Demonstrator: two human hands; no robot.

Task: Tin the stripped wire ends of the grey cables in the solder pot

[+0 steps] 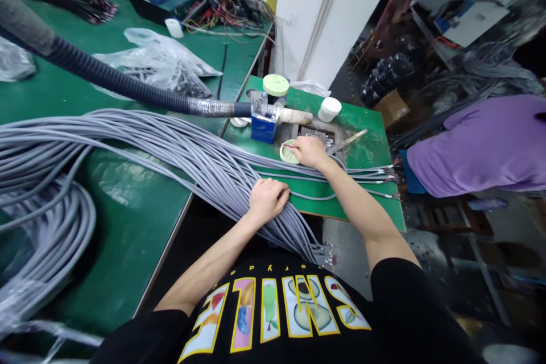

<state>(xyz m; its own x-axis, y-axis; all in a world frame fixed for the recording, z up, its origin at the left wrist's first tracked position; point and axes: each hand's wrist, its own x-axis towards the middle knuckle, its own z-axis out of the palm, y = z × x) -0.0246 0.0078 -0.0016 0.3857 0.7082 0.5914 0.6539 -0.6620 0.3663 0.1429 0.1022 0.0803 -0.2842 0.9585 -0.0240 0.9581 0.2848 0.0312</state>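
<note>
A thick bundle of grey cables (205,153) runs from the left table across to the small green table. My left hand (268,200) lies on the bundle with its fingers curled around some of the cables. My right hand (311,151) pinches a cable's thin wire end, with reddish strands pointing left over a small round pale-green dish (289,153). Just behind that hand is a grimy metal box (318,135) with shiny material inside. A flat stick (352,139) leans across its right side. Stripped cable ends (386,172) lie at the table's right edge.
A ribbed hose (128,82) crosses above the table to a blue box (263,128). Behind stand a green-lidded jar (275,85) and a white tub (330,109). A person in a purple top (482,145) is at the right. Plastic bags (166,62) lie on the left table.
</note>
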